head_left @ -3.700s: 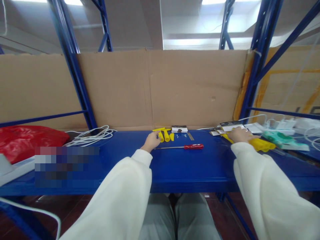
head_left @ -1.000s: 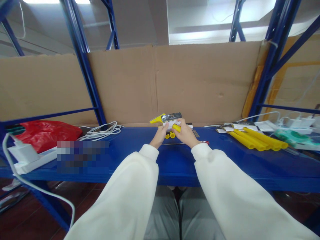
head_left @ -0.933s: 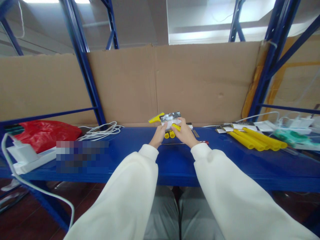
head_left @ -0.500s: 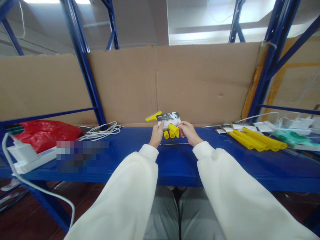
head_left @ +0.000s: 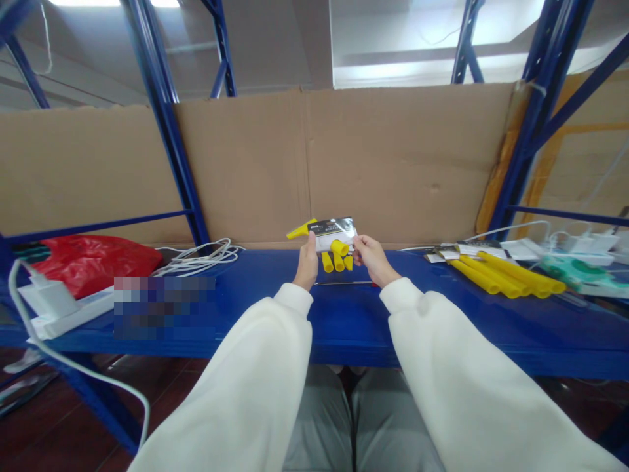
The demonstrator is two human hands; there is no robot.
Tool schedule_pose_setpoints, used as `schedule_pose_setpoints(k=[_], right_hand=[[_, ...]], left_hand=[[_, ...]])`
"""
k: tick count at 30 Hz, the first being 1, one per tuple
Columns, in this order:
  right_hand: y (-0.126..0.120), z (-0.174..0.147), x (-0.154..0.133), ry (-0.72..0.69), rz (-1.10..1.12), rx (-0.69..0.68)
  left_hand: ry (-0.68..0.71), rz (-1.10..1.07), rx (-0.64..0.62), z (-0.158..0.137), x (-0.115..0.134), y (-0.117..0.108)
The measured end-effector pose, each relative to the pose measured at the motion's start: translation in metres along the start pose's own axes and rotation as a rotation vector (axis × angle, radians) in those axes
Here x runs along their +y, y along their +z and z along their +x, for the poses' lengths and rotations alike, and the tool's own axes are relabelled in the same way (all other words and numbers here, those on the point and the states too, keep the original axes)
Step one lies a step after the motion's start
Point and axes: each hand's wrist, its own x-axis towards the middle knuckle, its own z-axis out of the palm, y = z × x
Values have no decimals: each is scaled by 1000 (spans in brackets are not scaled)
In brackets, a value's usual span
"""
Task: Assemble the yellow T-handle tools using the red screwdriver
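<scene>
A yellow tool (head_left: 301,229) is held above the desk (head_left: 344,321), its printed card (head_left: 325,242) pinched at opposite edges by left hand (head_left: 307,261) and right hand (head_left: 373,255). The card is apparently still on; loose yellow pieces (head_left: 327,263) and carded yellow handles (head_left: 508,278) are left lying.

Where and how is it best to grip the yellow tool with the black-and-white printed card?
Best, I think, by the yellow round handle, from the person's side: its end sticks out that way, uncovered, in front of the card. The left hand and right hand are at the card's edges.
</scene>
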Motion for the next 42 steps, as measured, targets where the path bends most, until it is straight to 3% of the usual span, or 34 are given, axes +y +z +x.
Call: schedule_pose_setpoints(k=[6,12,17,29,36,42], right_hand=[[-1,0,-4,-24,-35,48],[1,0,-3,-54,-54,-13],[1,0,-1,-72,-71,-35],[-2,0,-2,-78,-87,-20],[-2,1,1,-80,-111,-27],[-2,-3,-2,-166,-125,-81]], left_hand=[[-70,-83,43,11,-7,-4],[-73,-56,199,12,-4,-2],[-154,-47,309,14,-3,0],[-79,-34,176,8,-1,-1],[-102,-37,216,11,-4,-1],[-150,-114,261,18,-15,-6]])
